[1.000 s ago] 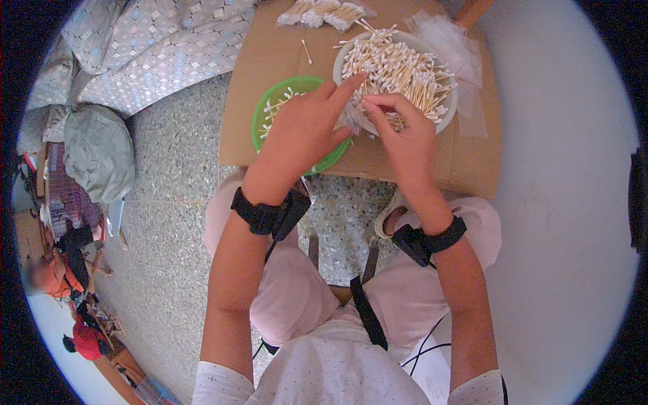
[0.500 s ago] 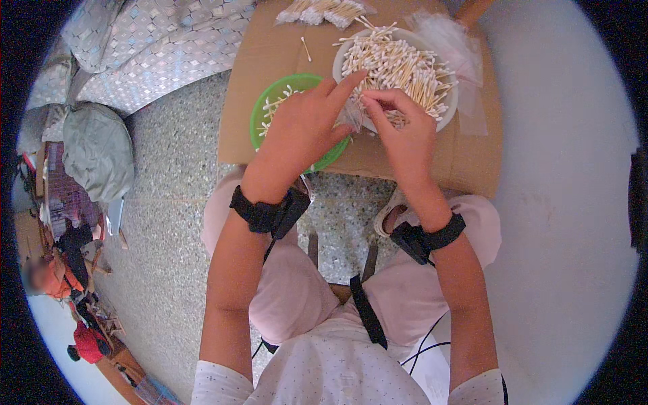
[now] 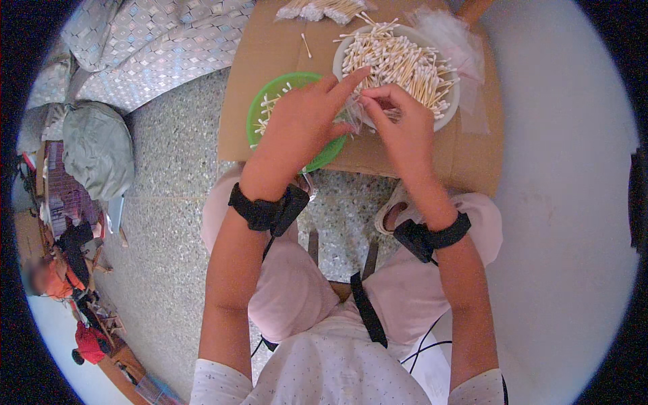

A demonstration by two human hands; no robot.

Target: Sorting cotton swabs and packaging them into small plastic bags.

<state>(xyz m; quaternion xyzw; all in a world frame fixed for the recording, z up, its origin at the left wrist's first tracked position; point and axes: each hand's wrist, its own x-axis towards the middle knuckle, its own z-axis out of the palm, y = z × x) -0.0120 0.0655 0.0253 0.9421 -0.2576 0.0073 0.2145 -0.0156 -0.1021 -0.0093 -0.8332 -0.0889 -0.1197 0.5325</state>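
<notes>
Green basket (image 3: 327, 154) lies part-hidden below left hand (image 3: 302, 120), which with right hand (image 3: 408, 131) grips clear plastic (image 3: 352, 113).

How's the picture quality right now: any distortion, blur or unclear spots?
Head view throughout: the fisheye bows the cardboard, corners black; far left, a person has a blurred head; clear plastic between left hand and right hand is hard to make out.

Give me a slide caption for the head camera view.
Left hand and right hand meet at a clear plastic bag, over a green bowl and a white bowl of cotton swabs.
</notes>
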